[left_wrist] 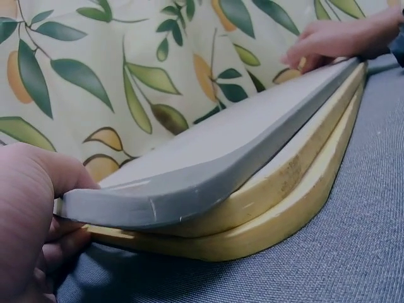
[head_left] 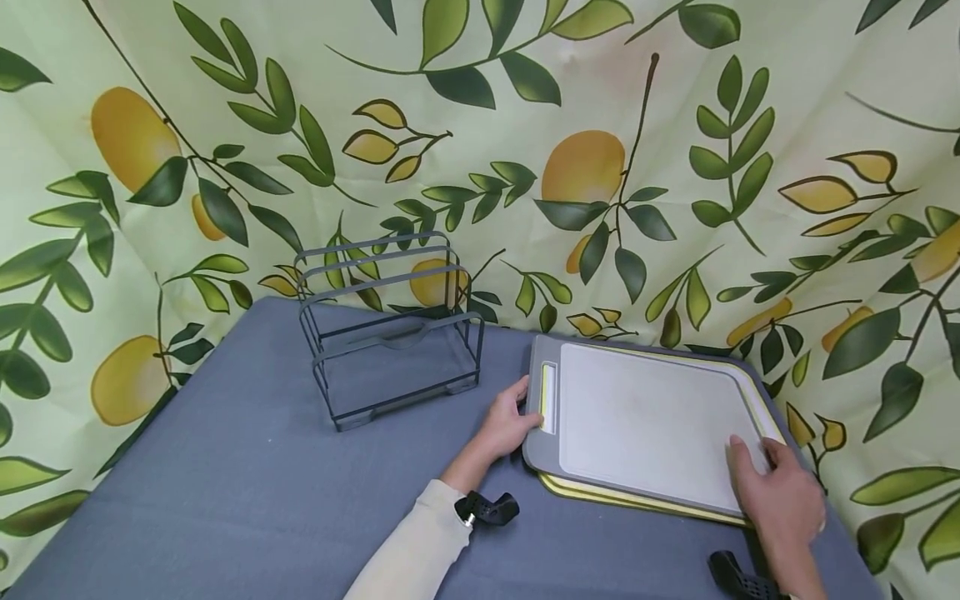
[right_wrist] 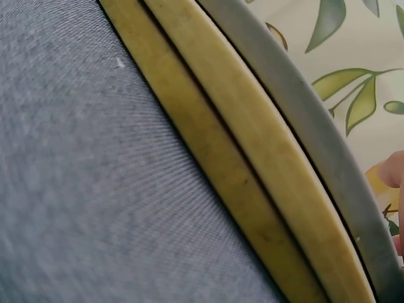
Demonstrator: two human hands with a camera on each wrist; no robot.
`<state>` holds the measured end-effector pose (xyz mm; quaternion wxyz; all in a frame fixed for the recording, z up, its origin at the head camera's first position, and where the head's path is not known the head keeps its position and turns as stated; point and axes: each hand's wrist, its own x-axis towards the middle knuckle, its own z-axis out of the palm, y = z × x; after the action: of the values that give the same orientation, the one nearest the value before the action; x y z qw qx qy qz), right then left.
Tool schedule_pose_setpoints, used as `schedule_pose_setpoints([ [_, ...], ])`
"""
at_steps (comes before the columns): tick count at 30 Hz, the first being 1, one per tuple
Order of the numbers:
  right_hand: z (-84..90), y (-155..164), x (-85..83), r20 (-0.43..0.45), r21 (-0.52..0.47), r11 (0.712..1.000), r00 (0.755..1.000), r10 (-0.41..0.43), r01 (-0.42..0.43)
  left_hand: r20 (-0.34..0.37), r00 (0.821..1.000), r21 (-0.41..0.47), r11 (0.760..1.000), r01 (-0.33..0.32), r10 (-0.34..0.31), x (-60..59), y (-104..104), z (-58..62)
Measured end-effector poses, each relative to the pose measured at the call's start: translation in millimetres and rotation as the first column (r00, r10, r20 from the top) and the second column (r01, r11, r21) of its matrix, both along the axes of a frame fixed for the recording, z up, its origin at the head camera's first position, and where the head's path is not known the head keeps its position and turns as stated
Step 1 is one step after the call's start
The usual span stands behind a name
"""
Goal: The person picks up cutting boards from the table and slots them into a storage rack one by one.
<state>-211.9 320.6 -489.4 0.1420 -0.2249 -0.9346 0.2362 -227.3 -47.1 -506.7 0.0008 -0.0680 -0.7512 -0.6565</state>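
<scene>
Three cutting boards lie stacked at the right end of the blue-grey table (head_left: 247, 492), a grey board (head_left: 645, 421) on top of two yellow boards (left_wrist: 284, 208), and the work looks to be at the stage of lifting the top one off the pile. The left hand (head_left: 508, 423) grips the grey board's short end beside its handle slot (head_left: 548, 398): the left wrist view shows the thumb over the top face and fingers (left_wrist: 63, 243) curled beneath, with that end raised a little clear of the yellow board under it. The right hand (head_left: 776, 492) lies on the near right corner with its fingers straight and spread flat, pressing or steadying, not wrapped round anything that can be seen. A wire rack (head_left: 390, 329) with upright dividers stands well apart to the left, near the leaf-and-lemon printed curtain (head_left: 615, 125). As a judgement, the next move calls for the right hand to get a real hold on its edge so the board comes up level, without dragging the yellow ones along. Hard to make out: the right thumb is hidden behind the hand, the far edges of the lower boards are covered by the grey one, and the right wrist view gives only a blurred close strip of stacked edges with a bit of fingertip at the frame's border
</scene>
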Motion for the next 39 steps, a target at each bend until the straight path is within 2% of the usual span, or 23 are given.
schedule_pose_setpoints([
  [4,2.0,-3.2,-3.2,-0.033,-0.001,1.0,0.999,0.024,-0.025,0.009,1.0,0.013,1.0,-0.013,0.013,-1.9,-4.3,2.6],
  [12,0.4,-4.1,-5.1,-0.051,-0.004,0.999,0.998,0.048,-0.049,0.039,0.999,0.147,0.989,-0.006,0.0,-4.5,-6.5,1.6],
  [17,0.4,-2.8,-2.2,0.007,0.002,0.998,0.998,0.063,-0.063,0.065,0.997,0.128,0.99,-0.052,0.044,-2.7,-5.0,-0.8],
  [21,-1.3,-3.0,-0.7,-0.008,-0.01,0.998,0.998,0.06,-0.06,0.073,0.994,0.102,0.991,-0.083,0.076,-2.4,-4.4,0.1],
  [29,-2.7,-5.4,-0.8,-0.012,-0.021,0.998,0.999,0.05,-0.051,0.085,0.995,0.083,0.995,-0.056,0.049,-4.0,-4.5,1.5],
  [35,-2.7,-9.2,-2.4,-0.054,-0.006,0.997,0.996,0.072,-0.073,0.06,0.997,0.113,0.992,-0.063,0.056,-5.0,-4.0,0.1],
  [39,-2.0,-9.2,-2.8,-0.025,0.005,0.998,0.998,0.056,-0.056,0.056,0.997,0.114,0.992,-0.056,0.05,-5.6,-2.9,-0.5],
])
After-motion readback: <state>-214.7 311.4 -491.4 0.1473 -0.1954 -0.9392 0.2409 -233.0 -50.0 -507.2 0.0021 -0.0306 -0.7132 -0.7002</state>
